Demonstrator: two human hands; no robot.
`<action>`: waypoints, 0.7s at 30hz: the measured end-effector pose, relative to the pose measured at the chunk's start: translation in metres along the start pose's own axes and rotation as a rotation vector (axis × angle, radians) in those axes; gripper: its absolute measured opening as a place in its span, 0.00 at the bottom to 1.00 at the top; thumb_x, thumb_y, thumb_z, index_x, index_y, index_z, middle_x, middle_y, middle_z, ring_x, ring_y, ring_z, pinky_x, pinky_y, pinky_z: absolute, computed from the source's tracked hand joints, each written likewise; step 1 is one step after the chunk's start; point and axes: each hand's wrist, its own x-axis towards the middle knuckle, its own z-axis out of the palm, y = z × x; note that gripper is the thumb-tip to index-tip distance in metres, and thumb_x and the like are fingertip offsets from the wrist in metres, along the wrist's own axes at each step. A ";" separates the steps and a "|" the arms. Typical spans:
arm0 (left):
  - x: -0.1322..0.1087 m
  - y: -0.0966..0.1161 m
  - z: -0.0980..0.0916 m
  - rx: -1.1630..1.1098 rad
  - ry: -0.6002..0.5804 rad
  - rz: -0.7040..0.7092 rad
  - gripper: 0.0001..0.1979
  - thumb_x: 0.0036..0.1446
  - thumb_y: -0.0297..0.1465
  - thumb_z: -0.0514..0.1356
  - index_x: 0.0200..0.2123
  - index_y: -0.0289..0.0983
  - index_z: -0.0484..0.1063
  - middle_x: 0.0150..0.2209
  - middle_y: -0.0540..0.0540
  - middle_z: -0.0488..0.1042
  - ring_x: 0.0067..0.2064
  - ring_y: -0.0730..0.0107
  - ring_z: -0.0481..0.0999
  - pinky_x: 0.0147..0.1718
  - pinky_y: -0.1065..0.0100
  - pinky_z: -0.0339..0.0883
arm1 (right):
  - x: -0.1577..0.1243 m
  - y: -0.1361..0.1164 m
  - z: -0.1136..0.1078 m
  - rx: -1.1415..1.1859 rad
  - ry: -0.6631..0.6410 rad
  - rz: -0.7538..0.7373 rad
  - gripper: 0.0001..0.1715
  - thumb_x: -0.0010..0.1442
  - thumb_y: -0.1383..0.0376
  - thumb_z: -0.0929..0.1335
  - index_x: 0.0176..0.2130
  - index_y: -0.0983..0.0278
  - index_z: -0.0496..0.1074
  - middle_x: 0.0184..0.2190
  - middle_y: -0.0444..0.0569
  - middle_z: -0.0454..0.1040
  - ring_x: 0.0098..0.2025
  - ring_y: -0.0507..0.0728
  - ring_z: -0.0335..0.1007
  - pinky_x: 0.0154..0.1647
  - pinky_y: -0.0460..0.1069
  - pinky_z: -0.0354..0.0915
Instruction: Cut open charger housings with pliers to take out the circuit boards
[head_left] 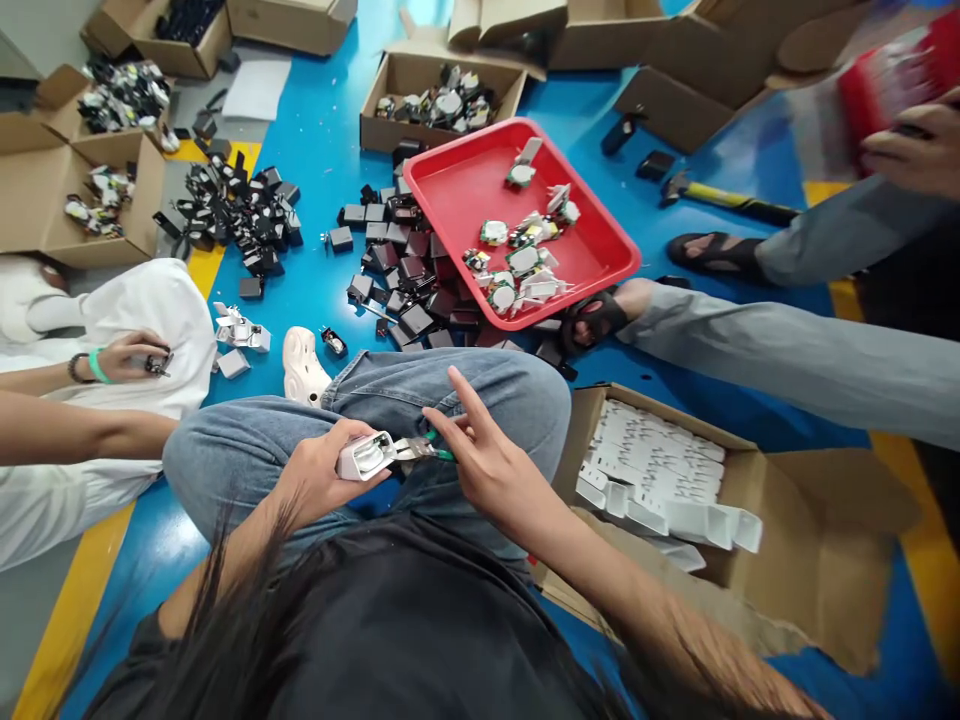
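My left hand point(319, 465) is closed around a white plastic charger housing point(367, 458), whose open end faces right and shows parts inside. In my right hand point(480, 445) are pliers point(416, 449) with green handles, their metal jaws at the rim of the housing. The index finger of that hand points outward while the other fingers curl at the handles. Both hands are above my lap. A red tray point(592, 270) lies beyond my knees with several small circuit boards point(525, 260) and white pieces in it.
Black plastic casings point(416, 320) are heaped beside the tray, with another pile point(240, 215) farther left. A carton point(795, 520) of white housings stands at my right. Cartons of parts point(442, 100) line the back. A hammer point(735, 200) lies near a co-worker's feet; another person's hand point(127, 358) is left.
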 end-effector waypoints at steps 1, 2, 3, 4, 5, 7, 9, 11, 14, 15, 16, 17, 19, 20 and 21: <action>-0.002 0.001 -0.001 0.022 0.014 -0.005 0.19 0.54 0.42 0.63 0.46 0.42 0.66 0.42 0.49 0.79 0.37 0.68 0.80 0.35 0.70 0.69 | 0.005 -0.003 -0.001 -0.091 0.021 -0.029 0.32 0.57 0.81 0.54 0.58 0.71 0.61 0.68 0.69 0.42 0.49 0.60 0.69 0.37 0.52 0.71; -0.003 0.002 -0.003 0.041 0.026 -0.009 0.18 0.54 0.42 0.63 0.45 0.42 0.66 0.42 0.49 0.79 0.36 0.68 0.80 0.34 0.70 0.69 | 0.009 -0.006 -0.002 -0.171 0.033 -0.050 0.30 0.58 0.81 0.54 0.58 0.71 0.62 0.68 0.70 0.44 0.49 0.61 0.69 0.35 0.51 0.70; -0.004 0.003 -0.004 0.057 0.038 -0.012 0.18 0.54 0.43 0.63 0.45 0.42 0.67 0.41 0.49 0.80 0.35 0.69 0.80 0.34 0.71 0.69 | 0.013 -0.009 -0.003 -0.242 0.037 -0.071 0.28 0.59 0.80 0.55 0.57 0.72 0.63 0.67 0.70 0.47 0.48 0.62 0.68 0.34 0.52 0.70; -0.005 0.004 -0.005 0.072 0.047 -0.014 0.18 0.54 0.43 0.62 0.45 0.42 0.67 0.41 0.49 0.80 0.35 0.69 0.80 0.33 0.71 0.68 | 0.017 -0.012 -0.005 -0.304 0.040 -0.094 0.26 0.60 0.79 0.56 0.56 0.72 0.64 0.66 0.71 0.50 0.46 0.62 0.68 0.35 0.52 0.69; -0.006 0.005 -0.006 0.086 0.050 -0.018 0.18 0.55 0.43 0.62 0.45 0.42 0.67 0.40 0.49 0.80 0.34 0.69 0.80 0.33 0.71 0.68 | 0.020 -0.015 -0.007 -0.358 0.042 -0.114 0.24 0.60 0.78 0.57 0.55 0.73 0.65 0.65 0.72 0.53 0.44 0.62 0.68 0.36 0.53 0.68; -0.007 0.008 -0.009 0.116 0.046 -0.036 0.17 0.55 0.44 0.61 0.44 0.42 0.67 0.39 0.50 0.80 0.33 0.68 0.79 0.32 0.70 0.68 | 0.025 -0.019 -0.011 -0.443 0.043 -0.148 0.21 0.61 0.76 0.58 0.52 0.75 0.67 0.61 0.73 0.59 0.41 0.62 0.66 0.41 0.55 0.67; -0.008 0.010 -0.012 0.149 0.035 -0.055 0.17 0.55 0.44 0.61 0.44 0.42 0.67 0.37 0.50 0.80 0.32 0.67 0.79 0.32 0.70 0.67 | 0.027 -0.021 -0.015 -0.497 0.030 -0.154 0.19 0.61 0.75 0.59 0.51 0.75 0.68 0.58 0.71 0.64 0.41 0.62 0.65 0.43 0.56 0.65; -0.008 0.012 -0.015 0.176 0.027 -0.059 0.17 0.55 0.45 0.61 0.44 0.42 0.67 0.36 0.51 0.80 0.32 0.67 0.79 0.31 0.69 0.66 | 0.029 -0.022 -0.018 -0.536 0.001 -0.148 0.18 0.62 0.74 0.59 0.50 0.73 0.68 0.56 0.68 0.66 0.42 0.62 0.64 0.43 0.55 0.63; -0.008 0.014 -0.018 0.210 0.022 -0.050 0.17 0.55 0.45 0.60 0.43 0.42 0.67 0.34 0.51 0.79 0.32 0.66 0.79 0.30 0.69 0.65 | 0.031 -0.023 -0.021 -0.581 -0.021 -0.159 0.18 0.62 0.72 0.60 0.50 0.73 0.68 0.53 0.65 0.69 0.41 0.62 0.61 0.42 0.54 0.60; -0.008 0.015 -0.018 0.222 0.020 -0.050 0.17 0.55 0.45 0.60 0.43 0.42 0.67 0.34 0.51 0.79 0.32 0.66 0.79 0.29 0.69 0.64 | 0.032 -0.024 -0.021 -0.589 -0.021 -0.168 0.17 0.62 0.72 0.60 0.50 0.72 0.69 0.50 0.63 0.71 0.41 0.62 0.61 0.42 0.55 0.59; -0.008 0.015 -0.019 0.235 0.020 -0.052 0.17 0.56 0.45 0.60 0.43 0.42 0.67 0.34 0.50 0.79 0.32 0.65 0.79 0.29 0.69 0.64 | 0.032 -0.024 -0.021 -0.592 -0.017 -0.179 0.16 0.62 0.72 0.60 0.49 0.72 0.69 0.46 0.61 0.72 0.40 0.62 0.60 0.42 0.55 0.59; -0.007 0.016 -0.020 0.248 0.011 -0.055 0.17 0.56 0.45 0.59 0.43 0.41 0.66 0.34 0.50 0.79 0.32 0.65 0.79 0.29 0.69 0.64 | 0.033 -0.024 -0.022 -0.592 -0.011 -0.192 0.15 0.62 0.71 0.60 0.47 0.71 0.69 0.41 0.59 0.72 0.39 0.62 0.59 0.42 0.55 0.58; -0.007 0.018 -0.022 0.289 -0.035 -0.046 0.17 0.57 0.46 0.58 0.43 0.41 0.66 0.33 0.49 0.80 0.33 0.63 0.80 0.29 0.68 0.64 | 0.036 -0.024 -0.025 -0.582 0.010 -0.235 0.13 0.61 0.71 0.61 0.44 0.68 0.70 0.36 0.55 0.70 0.39 0.62 0.58 0.46 0.58 0.56; -0.007 0.019 -0.023 0.316 -0.073 -0.036 0.17 0.57 0.47 0.58 0.42 0.41 0.66 0.32 0.49 0.80 0.33 0.62 0.80 0.28 0.68 0.63 | 0.037 -0.024 -0.028 -0.573 0.022 -0.263 0.12 0.61 0.72 0.61 0.43 0.66 0.70 0.36 0.54 0.70 0.41 0.62 0.58 0.49 0.59 0.55; -0.007 0.021 -0.024 0.344 -0.112 -0.027 0.17 0.57 0.47 0.57 0.42 0.41 0.66 0.31 0.50 0.80 0.33 0.62 0.80 0.28 0.68 0.62 | 0.039 -0.023 -0.030 -0.560 0.030 -0.287 0.12 0.61 0.72 0.60 0.42 0.64 0.70 0.36 0.54 0.69 0.43 0.62 0.57 0.51 0.61 0.53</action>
